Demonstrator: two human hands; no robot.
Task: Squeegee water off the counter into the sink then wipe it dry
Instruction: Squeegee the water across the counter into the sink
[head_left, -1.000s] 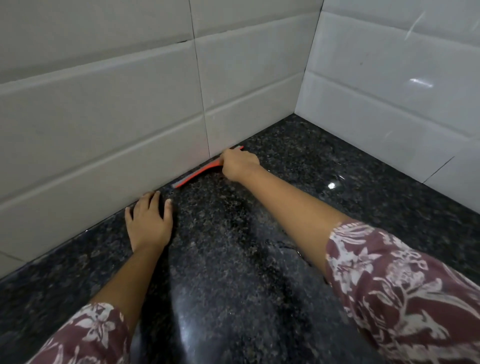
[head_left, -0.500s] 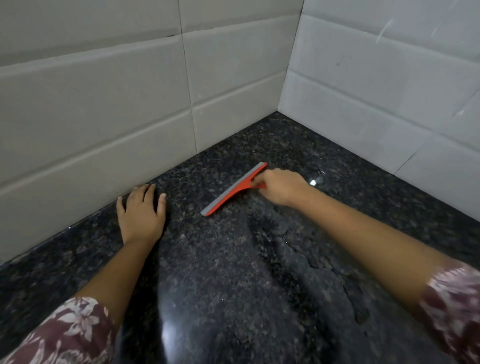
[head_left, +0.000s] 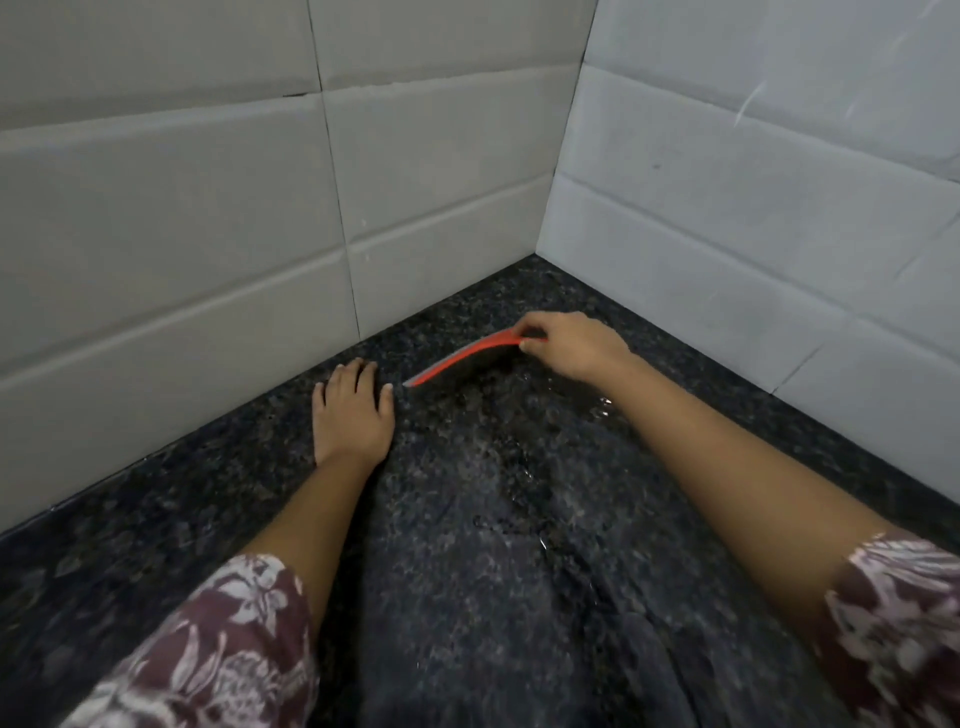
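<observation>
A red squeegee with a grey blade (head_left: 462, 359) lies edge-down on the dark speckled granite counter (head_left: 493, 597), a little out from the back wall. My right hand (head_left: 571, 345) grips its right end. My left hand (head_left: 353, 410) rests flat on the counter, fingers spread, just left of the blade's left tip. Patches and beads of water (head_left: 524, 467) shine on the stone between my arms. No sink and no cloth are in view.
Pale grey tiled walls (head_left: 182, 234) meet in a corner (head_left: 545, 249) at the back right and bound the counter on two sides. Both forearms, in maroon floral sleeves, reach in from the bottom edge.
The squeegee started against the back wall and my right hand has drawn it toward me across the counter. My left hand stays flat in the same spot. My view has shifted.
</observation>
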